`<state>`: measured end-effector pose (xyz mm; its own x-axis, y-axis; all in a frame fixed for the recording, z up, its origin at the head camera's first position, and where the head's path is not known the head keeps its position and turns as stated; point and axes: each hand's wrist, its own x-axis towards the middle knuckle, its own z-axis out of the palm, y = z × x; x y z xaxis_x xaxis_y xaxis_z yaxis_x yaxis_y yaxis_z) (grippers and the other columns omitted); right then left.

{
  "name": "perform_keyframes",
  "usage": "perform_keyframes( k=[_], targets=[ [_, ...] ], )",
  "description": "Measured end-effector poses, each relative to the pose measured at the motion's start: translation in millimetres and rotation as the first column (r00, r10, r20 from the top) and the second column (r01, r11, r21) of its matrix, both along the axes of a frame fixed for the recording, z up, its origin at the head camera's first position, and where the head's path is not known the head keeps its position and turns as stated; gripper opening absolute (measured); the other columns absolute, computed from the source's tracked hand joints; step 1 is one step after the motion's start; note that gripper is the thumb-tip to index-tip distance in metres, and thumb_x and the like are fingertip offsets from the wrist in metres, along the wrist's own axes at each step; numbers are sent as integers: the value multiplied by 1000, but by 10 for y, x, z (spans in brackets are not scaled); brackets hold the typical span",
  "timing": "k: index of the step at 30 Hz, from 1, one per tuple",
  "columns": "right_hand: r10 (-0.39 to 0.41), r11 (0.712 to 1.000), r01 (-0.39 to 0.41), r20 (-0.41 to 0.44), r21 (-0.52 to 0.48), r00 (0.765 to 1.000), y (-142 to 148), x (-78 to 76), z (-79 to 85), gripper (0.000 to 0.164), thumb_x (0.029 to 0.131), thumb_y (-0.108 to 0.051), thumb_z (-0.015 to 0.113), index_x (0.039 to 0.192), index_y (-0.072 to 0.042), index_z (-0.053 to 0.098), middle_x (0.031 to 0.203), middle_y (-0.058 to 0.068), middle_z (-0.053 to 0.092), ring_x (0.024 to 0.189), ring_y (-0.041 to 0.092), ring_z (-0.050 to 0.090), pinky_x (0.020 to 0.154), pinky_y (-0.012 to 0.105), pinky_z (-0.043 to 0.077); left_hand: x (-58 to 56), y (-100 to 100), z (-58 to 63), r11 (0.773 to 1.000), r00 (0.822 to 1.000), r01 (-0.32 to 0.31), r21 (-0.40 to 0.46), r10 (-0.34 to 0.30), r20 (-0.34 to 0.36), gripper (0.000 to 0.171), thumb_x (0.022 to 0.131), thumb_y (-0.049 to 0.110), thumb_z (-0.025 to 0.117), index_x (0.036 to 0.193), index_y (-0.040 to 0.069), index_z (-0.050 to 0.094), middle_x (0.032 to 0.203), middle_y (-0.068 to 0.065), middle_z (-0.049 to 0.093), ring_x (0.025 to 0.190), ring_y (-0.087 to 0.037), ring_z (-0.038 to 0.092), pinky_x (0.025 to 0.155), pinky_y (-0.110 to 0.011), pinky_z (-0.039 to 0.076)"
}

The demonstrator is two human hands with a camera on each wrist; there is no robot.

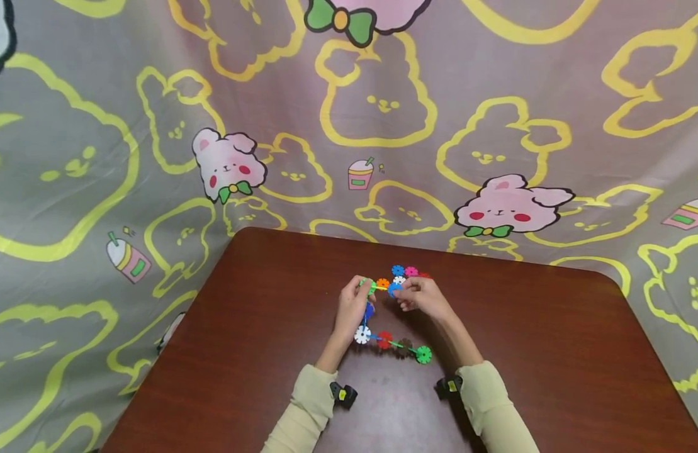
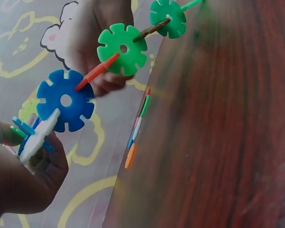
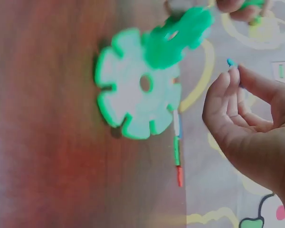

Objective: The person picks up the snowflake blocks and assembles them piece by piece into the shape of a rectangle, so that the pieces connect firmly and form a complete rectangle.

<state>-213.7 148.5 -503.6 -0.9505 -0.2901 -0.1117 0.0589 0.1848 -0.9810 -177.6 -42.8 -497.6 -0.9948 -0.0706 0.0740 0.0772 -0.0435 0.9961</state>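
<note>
A grey cloth printed with yellow outlines and pink rabbits hangs on the far and left sides and extends to the right. In front of it is a brown desk. Two pale sleeves reach in from the near side, the left sleeve and the right sleeve.

A chain of slotted discs is at the desk's middle. It runs nearward from the left hand, turns at a white disc and goes right through red and brown to a green disc at its near right end; whether that end touches the desk I cannot tell. The left hand grips the chain's far part by a green piece. The right hand, just to its right, pinches a blue disc between thumb and fingers. A black camera sits on each wrist.

Smallest are the loose discs just beyond the hands: orange on the left, white, blue and pink further right, and a partly hidden red one at the right end. A yellow disc shows edge-on between the hands.
</note>
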Motion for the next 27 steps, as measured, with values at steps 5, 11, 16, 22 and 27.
perform_keyframes(
  k=[5,11,16,22,27],
  targets=[
    [-30,979,37,38,-202,999,44,220,109,13,98,1,67,99,10,58,82,17,72,67,17,71,69,33,63,12,14,53,1000,1000,16,-10,-15,22,22,108,9,52,104,-9,63,83,-38,61,56,-20,55,55,-21,48],
    [-108,962,114,35,-247,993,16,422,233,22,98,1,66,112,15,57,88,25,73,71,22,74,74,40,63,155,17,304,998,999,52,-17,-52,17,22,107,7,53,102,-13,62,76,-26,63,64,-37,61,59,-23,51],
    [-135,952,139,35,-274,990,-13,487,291,29,99,3,62,123,18,53,89,26,73,71,22,75,78,50,62,252,15,442,997,997,82,10,-82,0,21,107,4,52,102,-15,61,77,-26,64,61,-16,59,60,-23,51],
    [-138,952,138,22,-274,990,-26,505,312,24,102,0,60,118,17,53,95,33,72,78,32,77,80,54,60,243,24,425,994,994,109,11,-109,-12,20,106,3,52,101,-14,61,82,-36,63,61,-11,58,61,-23,51],
    [-140,953,144,33,-265,990,-42,523,343,22,104,-4,59,113,13,50,97,31,73,82,37,77,78,48,62,249,18,442,993,993,120,5,-120,-5,21,107,5,51,102,-13,60,88,-42,62,63,-13,60,62,-23,51]
  ],
)
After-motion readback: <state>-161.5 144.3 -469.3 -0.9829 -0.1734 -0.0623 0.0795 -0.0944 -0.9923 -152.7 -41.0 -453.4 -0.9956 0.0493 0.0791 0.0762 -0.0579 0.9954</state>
